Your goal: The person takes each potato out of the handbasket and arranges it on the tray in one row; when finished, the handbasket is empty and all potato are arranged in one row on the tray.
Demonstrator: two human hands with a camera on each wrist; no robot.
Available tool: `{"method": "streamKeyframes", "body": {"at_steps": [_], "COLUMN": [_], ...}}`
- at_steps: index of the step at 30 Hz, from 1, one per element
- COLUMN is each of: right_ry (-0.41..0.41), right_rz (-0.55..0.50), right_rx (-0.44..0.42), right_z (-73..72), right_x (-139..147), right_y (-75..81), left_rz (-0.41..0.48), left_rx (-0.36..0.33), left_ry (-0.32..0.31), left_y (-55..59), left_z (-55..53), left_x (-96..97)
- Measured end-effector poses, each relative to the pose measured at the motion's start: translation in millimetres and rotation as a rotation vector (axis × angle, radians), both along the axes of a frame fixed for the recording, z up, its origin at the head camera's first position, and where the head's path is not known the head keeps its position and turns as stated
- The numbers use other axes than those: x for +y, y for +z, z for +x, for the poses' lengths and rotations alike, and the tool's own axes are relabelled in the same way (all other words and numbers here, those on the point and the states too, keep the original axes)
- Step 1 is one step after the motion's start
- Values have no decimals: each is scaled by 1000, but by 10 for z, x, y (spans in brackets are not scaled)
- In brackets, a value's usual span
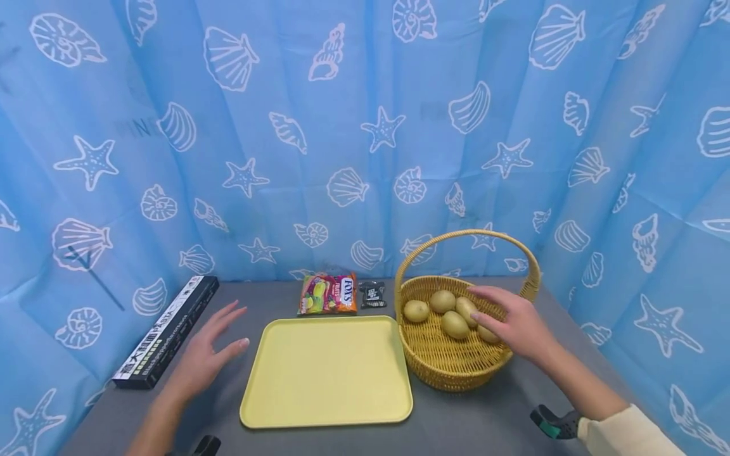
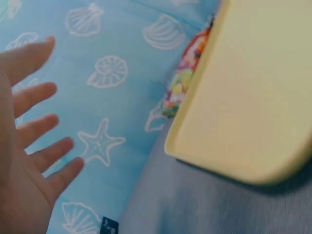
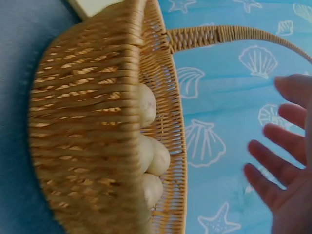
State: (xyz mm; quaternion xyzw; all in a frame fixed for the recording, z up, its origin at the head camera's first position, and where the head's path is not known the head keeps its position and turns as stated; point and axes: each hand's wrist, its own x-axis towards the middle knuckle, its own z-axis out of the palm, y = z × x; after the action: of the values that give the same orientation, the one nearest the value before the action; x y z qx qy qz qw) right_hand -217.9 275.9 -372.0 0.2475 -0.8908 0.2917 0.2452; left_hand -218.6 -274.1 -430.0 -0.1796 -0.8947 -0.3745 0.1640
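Note:
My left hand (image 1: 201, 360) hovers with spread fingers over the table, left of a yellow rectangular tray (image 1: 327, 373). In the left wrist view that left hand (image 2: 29, 126) holds nothing. On the right, my right hand (image 1: 516, 322) is above the right side of a round wicker basket (image 1: 450, 373) with a tall arched handle. Several pale potatoes (image 1: 454, 325) lie inside, one partly hidden behind the hand in the head view. The right wrist view shows the right hand (image 3: 287, 151) with its fingers extended and apart from the basket (image 3: 87, 122) and potatoes (image 3: 157, 158).
Behind the tray lie a colourful Fox's candy bag (image 1: 327, 294) and a small black packet (image 1: 373, 294). A long black pasta box (image 1: 168, 332) rests at the table's left edge. A blue shell-print curtain (image 1: 342, 139) hangs behind the grey table (image 1: 456, 424).

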Motion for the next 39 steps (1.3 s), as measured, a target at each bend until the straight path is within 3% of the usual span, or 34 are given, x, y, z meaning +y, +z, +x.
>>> {"method": "streamKeyframes", "body": {"at_steps": [4, 9, 15, 20, 26, 28, 34, 36, 39], "right_ry": [64, 107, 174, 215, 193, 161, 91, 76, 77], "right_rz": [1, 45, 63, 102, 194, 213, 88, 134, 295], "right_rx": [-231, -417, -589, -636, -648, -652, -774, -749, -633], "right_z": [-221, -509, -828, -1010, -1101, -1109, -1132, -1165, -1220], "right_x": [-108, -212, -349, -475, -635, -681, -804, -822, -840], "right_y": [40, 15, -88, -224, -367, -393, -472, -503, -525], "left_rz": [80, 195, 223, 222, 270, 260, 186, 165, 147], "left_rx": [-49, -165, -251, -339, -481, -494, -498, -513, -546], "left_ry": [-27, -78, -14, 12, -70, -102, -155, -140, -99], "left_y": [-58, -212, -394, -464, -543, -567, -614, -613, -593], "left_z": [-14, -43, -60, -83, -111, -121, -136, -134, -136], "left_x": [13, -17, -64, -73, -111, -127, -156, -152, -142]}}
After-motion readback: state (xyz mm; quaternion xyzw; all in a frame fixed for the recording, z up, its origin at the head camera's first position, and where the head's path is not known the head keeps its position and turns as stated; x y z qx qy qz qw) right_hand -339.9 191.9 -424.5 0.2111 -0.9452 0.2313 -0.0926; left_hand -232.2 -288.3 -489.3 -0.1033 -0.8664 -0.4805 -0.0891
